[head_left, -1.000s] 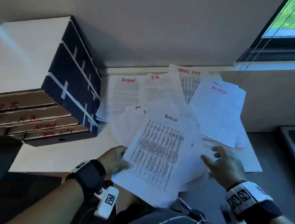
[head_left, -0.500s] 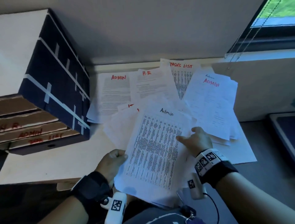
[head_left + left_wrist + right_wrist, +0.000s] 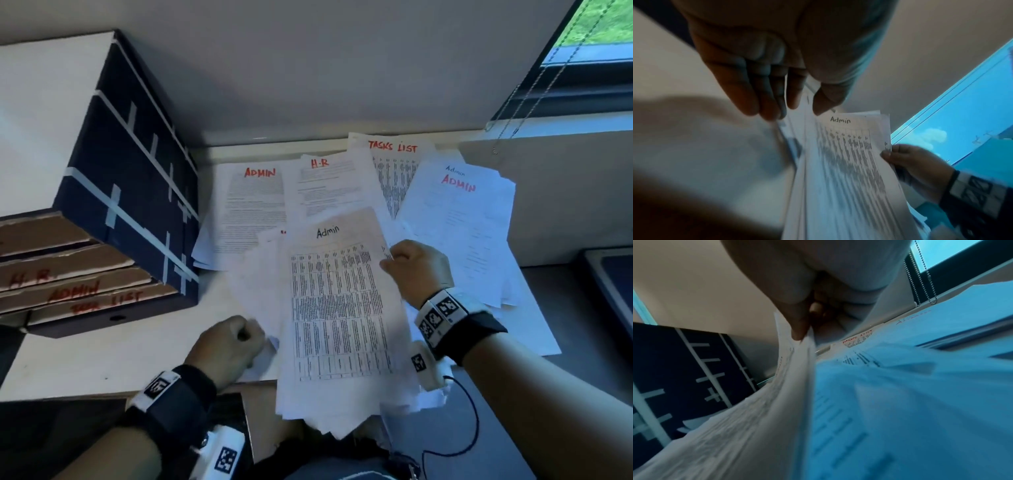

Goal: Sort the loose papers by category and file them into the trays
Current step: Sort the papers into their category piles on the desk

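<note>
Stacked brown cardboard trays [image 3: 78, 284] at 9 o'clock, fronts lettered in red "H.R", "ADMIN", "TASK LIST"; top label out of view. Left hand [image 3: 227, 349] grip closed on the left edge of the white paper bundle [image 3: 339, 308], held above the bench [image 3: 102, 356]. Top sheet reads "Admin". Right hand [image 3: 416, 270] pinches its right edge. Judgement: peel that one sheet cleanly, keep the bundle square. Loose white sheets [image 3: 342, 181] at 12 o'clock read "ADMIN", "H.R", "TASKS LIST", "Admin/ADMIN".

Sheets [image 3: 342, 291] read "Admin", "H-R", "TASKS LIST"; trays [image 3: 78, 284] "H.R", "ADMIN".
</note>
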`<state>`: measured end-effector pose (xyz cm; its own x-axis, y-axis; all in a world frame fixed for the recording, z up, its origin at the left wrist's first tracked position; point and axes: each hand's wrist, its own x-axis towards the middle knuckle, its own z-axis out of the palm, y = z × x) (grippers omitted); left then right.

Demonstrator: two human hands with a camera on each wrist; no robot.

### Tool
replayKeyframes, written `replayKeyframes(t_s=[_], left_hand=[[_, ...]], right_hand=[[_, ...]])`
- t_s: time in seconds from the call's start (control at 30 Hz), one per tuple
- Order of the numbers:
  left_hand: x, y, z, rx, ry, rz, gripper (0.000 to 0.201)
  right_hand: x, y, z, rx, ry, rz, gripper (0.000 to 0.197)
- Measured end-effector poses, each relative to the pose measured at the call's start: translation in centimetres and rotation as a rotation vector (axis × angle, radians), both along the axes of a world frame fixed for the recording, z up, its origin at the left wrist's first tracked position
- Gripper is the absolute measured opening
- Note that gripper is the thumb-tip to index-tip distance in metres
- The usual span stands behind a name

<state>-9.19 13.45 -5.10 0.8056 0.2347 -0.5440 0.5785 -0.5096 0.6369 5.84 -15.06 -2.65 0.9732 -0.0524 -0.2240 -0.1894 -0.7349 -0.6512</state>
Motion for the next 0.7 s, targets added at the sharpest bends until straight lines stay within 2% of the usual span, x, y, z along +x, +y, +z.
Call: replayKeyframes(t_s=[0.03,0.1,0.13,0.2,0.27,0.33,0.4,0.47,0.53,0.63,0.7], left_hand=[[0.5,0.2,0.9,0.133,-0.053,-0.024,0.018],[2.1,-0.1,2.4,0.173,-0.123,-0.014,0.013],[3.1,-0.5,2.7,0.151,-0.133,-0.030,0.019],[5.3,-1.5,2.5,0.109,-0.137,-0.066,0.046],[7.6,-2.5,2.2,0.051,-0.155,-0.021,0.068],[9.7,-2.8,1.7,-0.057,-0.168,0.079,0.079],[11.5,-2.8,1.1,-0.164,-0.167,0.188,0.082],[12.7,-2.8,0.6,-0.237,-0.165,0.273,0.077],[13.3,-3.1,0.3,-0.235,-0.205,0.295,0.058],[13.4,-3.7,0.0,-0.179,-0.345,0.279,0.031],[13.2,-4.0,0.3,-0.159,-0.404,0.204,0.029]], right_hand=[[0.0,-0.3,-0.1,-0.001,0.006,0.036,0.015],[-0.3,-1.0,-0.3,-0.011,0.005,0.096,0.026],[-0.5,-1.3,-0.4,-0.007,-0.001,0.118,0.029],[-0.7,-1.9,-0.5,0.007,-0.008,0.154,0.029],[-0.8,-2.1,-0.5,0.044,0.006,0.187,0.025],[-0.9,-2.4,-0.5,0.111,0.021,0.206,0.016],[-0.8,-2.8,-0.6,0.154,0.024,0.227,0.016],[-0.6,-3.3,-0.6,0.205,0.031,0.232,0.017],[-0.4,-3.5,-0.7,0.261,0.035,0.208,0.021],[-0.1,-3.3,-1.3,0.265,0.040,0.163,0.021],[0.4,-3.1,-2.1,0.271,0.035,0.087,0.018]])
